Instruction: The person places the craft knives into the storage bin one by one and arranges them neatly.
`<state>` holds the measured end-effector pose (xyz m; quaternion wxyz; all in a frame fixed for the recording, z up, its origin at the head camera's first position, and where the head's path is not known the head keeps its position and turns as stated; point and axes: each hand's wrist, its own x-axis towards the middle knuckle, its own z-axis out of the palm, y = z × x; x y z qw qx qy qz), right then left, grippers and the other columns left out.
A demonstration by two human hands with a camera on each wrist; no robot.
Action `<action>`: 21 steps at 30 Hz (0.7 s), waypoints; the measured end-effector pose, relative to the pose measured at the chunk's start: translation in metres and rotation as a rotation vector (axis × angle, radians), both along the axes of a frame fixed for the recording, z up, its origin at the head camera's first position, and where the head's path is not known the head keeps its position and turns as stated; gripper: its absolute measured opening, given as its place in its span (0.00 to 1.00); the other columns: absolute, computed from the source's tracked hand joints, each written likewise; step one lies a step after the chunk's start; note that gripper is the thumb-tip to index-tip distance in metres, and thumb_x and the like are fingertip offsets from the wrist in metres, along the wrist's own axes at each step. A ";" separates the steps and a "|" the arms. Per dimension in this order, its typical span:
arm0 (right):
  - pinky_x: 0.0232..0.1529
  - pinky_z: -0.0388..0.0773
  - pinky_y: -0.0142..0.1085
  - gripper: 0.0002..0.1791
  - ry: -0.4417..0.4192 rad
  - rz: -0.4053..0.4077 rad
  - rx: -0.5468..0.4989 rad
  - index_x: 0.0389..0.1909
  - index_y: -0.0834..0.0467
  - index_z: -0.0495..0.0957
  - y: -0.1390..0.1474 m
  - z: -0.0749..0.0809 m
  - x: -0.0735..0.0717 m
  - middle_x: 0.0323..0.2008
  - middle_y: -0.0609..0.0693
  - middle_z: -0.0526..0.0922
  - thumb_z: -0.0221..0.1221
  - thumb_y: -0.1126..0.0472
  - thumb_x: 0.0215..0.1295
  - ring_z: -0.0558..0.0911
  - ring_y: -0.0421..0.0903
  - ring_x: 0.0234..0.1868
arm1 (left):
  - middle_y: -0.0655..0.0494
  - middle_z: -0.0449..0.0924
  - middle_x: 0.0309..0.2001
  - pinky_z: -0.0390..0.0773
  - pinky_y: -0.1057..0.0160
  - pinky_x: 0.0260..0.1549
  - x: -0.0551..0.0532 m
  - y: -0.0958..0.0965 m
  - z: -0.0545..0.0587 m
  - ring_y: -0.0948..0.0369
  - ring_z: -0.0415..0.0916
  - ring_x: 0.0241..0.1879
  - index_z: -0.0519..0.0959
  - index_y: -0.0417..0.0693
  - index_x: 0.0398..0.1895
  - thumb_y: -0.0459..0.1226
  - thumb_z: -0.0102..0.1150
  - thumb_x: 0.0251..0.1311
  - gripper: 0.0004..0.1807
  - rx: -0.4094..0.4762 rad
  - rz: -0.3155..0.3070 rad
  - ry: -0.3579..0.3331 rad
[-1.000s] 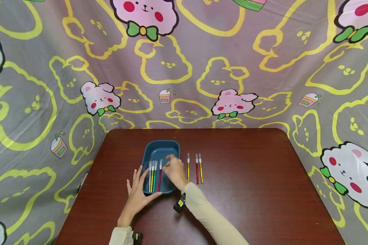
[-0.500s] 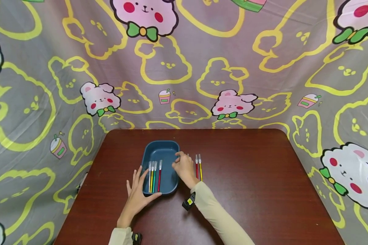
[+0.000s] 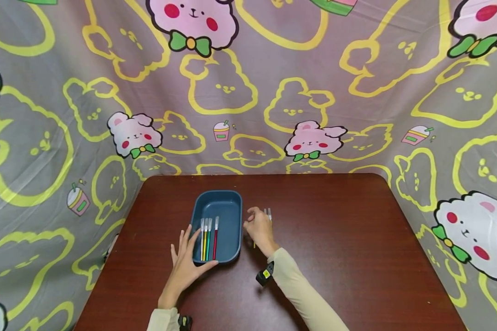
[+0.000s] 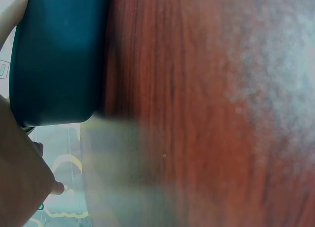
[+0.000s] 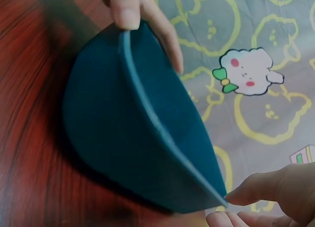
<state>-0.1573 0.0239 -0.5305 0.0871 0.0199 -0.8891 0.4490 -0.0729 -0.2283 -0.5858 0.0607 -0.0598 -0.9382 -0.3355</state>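
The yellow pen sits beside the blue tray, beneath the right hand — pinch hidden. Probably light, stiff, slick; best held mid-barrel. Left hand spreads against the tray.

Smooth plastic-looking tray; shiny, metallic-looking sticks at its seven o'clock; glossy wood-grain table; creased cloth curtain.

Tray dark blue, rounded corners, upright. Four pens inside, left side, roughly parallel, clear caps at far end: pale, yellow, green close together, red slightly apart. Other pens outside, right of tray, mostly hidden.
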 end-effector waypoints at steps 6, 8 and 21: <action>0.43 0.83 0.55 0.17 -0.010 -0.020 0.020 0.45 0.68 0.85 0.009 -0.010 0.000 0.28 0.51 0.86 0.69 0.73 0.52 0.86 0.54 0.32 | 0.41 0.43 0.85 0.32 0.16 0.66 0.001 0.000 0.000 0.29 0.38 0.80 0.59 0.51 0.83 0.59 0.80 0.48 0.62 0.003 -0.002 0.002; 0.43 0.82 0.55 0.17 -0.014 -0.027 0.019 0.45 0.68 0.84 0.013 -0.012 0.000 0.28 0.53 0.86 0.70 0.73 0.51 0.86 0.55 0.32 | 0.42 0.43 0.85 0.32 0.16 0.66 0.002 0.000 0.000 0.29 0.38 0.80 0.59 0.51 0.83 0.59 0.80 0.48 0.62 0.007 -0.003 0.003; 0.44 0.83 0.57 0.18 -0.006 -0.092 0.019 0.45 0.69 0.85 0.037 -0.030 -0.005 0.27 0.56 0.87 0.68 0.75 0.49 0.88 0.58 0.33 | 0.42 0.43 0.85 0.33 0.16 0.66 0.000 -0.001 -0.002 0.29 0.38 0.80 0.59 0.52 0.83 0.60 0.80 0.47 0.62 -0.002 -0.002 0.007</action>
